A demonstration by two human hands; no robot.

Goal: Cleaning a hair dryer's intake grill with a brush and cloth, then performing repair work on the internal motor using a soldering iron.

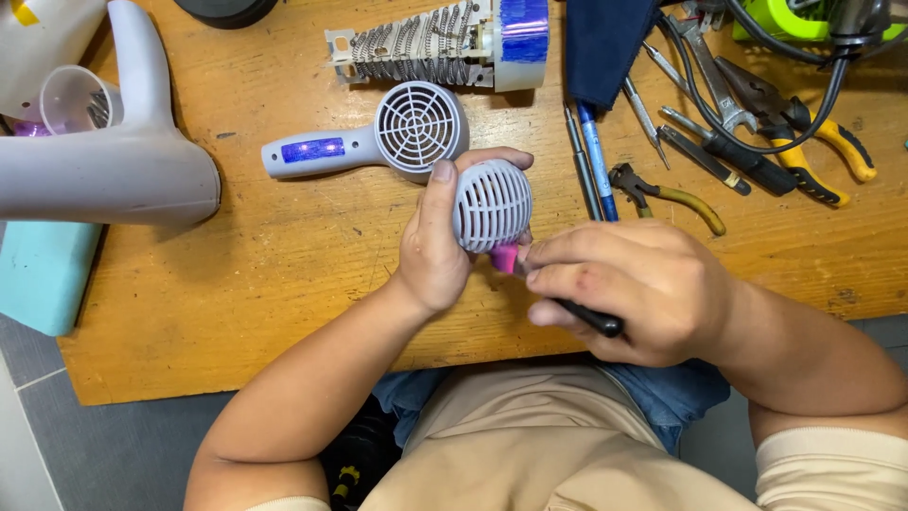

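My left hand [437, 248] grips a small grey round vented cover [492, 203], a hair-dryer part, above the wooden table's near edge. A pink piece [505, 257] shows just under the cover. My right hand [632, 289] is closed around a black-handled tool [588, 317] whose tip meets the pink piece; the tip itself is hidden by my fingers. Behind the cover lies a grey hair-dryer shell half [378, 137] with a round grille and a blue patch on its handle.
A heating coil assembly with blue tape [445, 43] lies at the back. A whole grey hair dryer [113, 161] sits at left over a turquoise box [43, 274]. Pliers, screwdrivers and a black cable [757, 123] crowd the right. The wooden table [236, 303] ends near my lap.
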